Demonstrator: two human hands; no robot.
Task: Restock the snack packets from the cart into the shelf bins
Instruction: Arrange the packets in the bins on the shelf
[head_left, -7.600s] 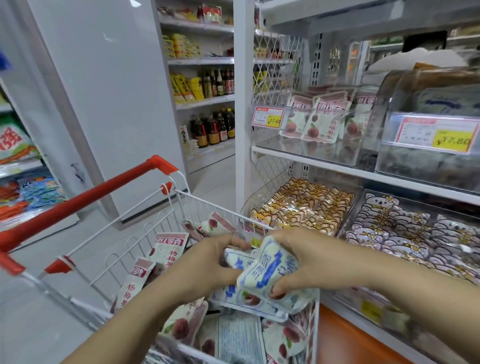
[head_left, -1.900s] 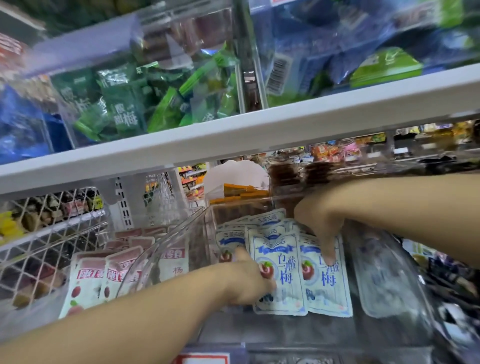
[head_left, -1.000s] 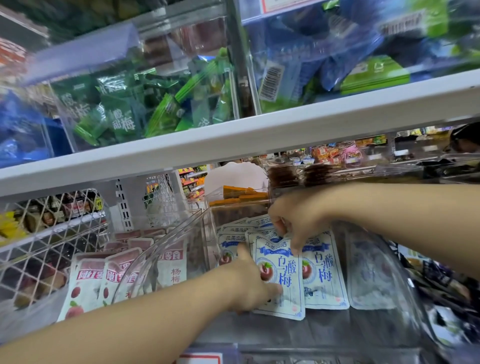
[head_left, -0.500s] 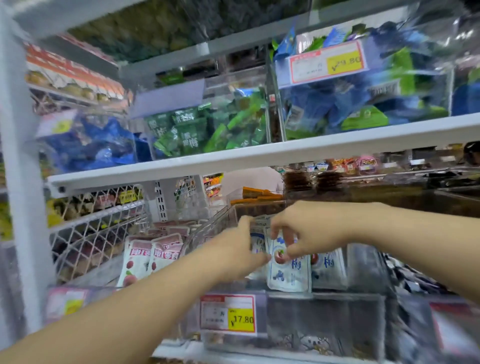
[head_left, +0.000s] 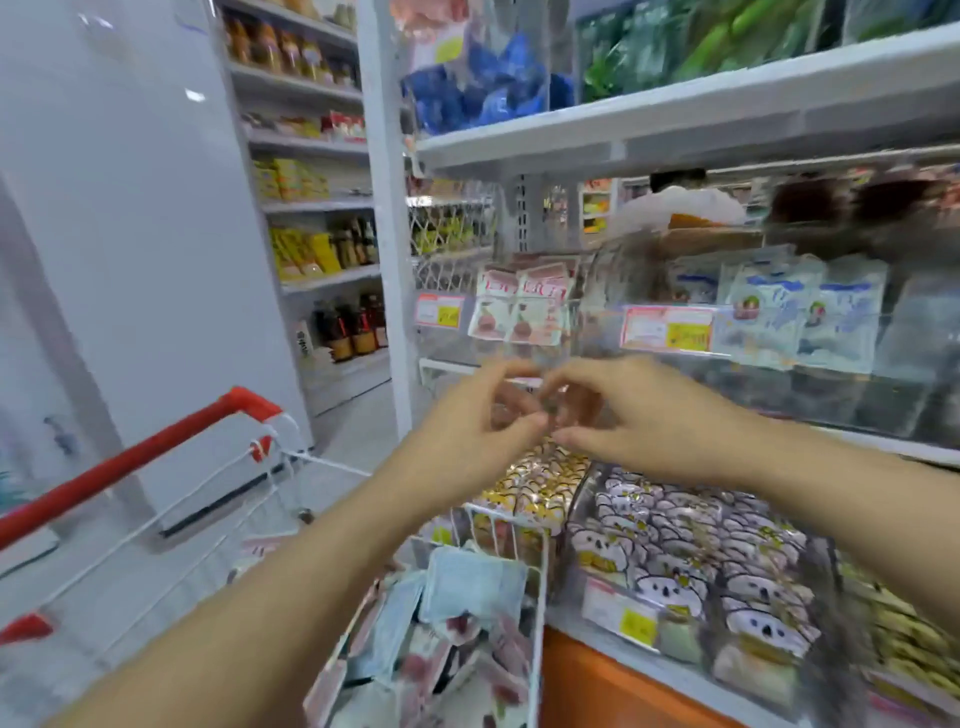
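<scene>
Left hand (head_left: 467, 423) and right hand (head_left: 644, 421) hover close, fingers loosely curled, empty. Packets (head_left: 467, 592) fill the cart (head_left: 130, 461) at 6 o'clock.

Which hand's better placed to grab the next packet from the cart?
Left, likely: the left hand is empty and its forearm lies directly above the cart packets; the right hand, also empty, has its arm over the shelf bins.

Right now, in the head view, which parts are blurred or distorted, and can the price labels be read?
Head view: motion blur smears the fingers of the left hand and right hand; the price label is too soft to read; the white shelf edge runs slanted, probably a wide-angle effect.
</scene>
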